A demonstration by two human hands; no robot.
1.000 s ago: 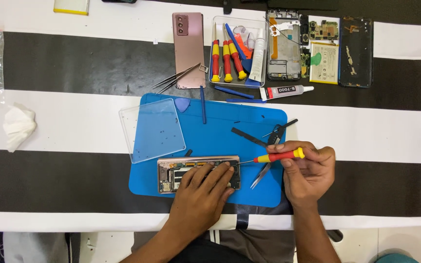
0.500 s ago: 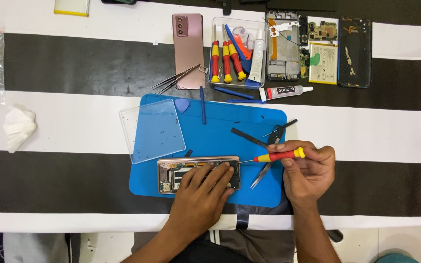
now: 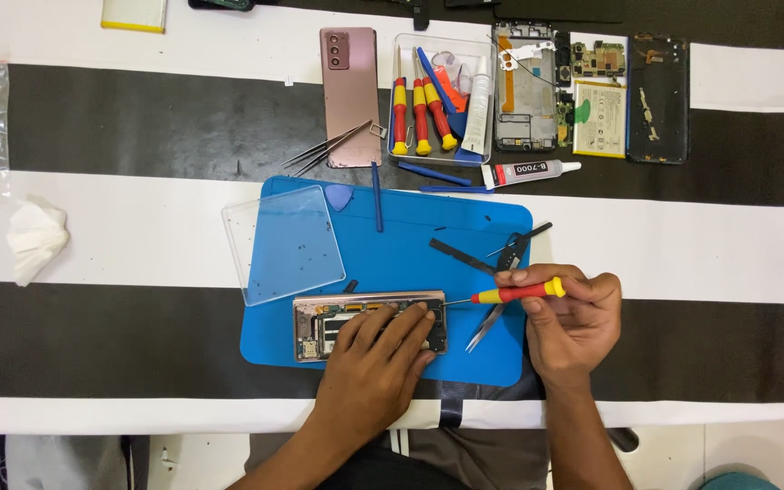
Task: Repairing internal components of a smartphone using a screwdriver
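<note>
Left hand [image 3: 376, 363] flat, pinning phone [image 3: 369, 325]; right hand [image 3: 566, 319] pinching screwdriver [image 3: 512, 293] at phone's right edge; tip could slip, scratching board.

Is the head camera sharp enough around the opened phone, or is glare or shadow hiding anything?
Head view: even, soft light and sharp focus on the opened phone; no strong glare there. The left hand covers its right half. The clear plastic lid shows only faint sheen. The right hand and red-and-yellow screwdriver are crisp, unblurred.
</note>
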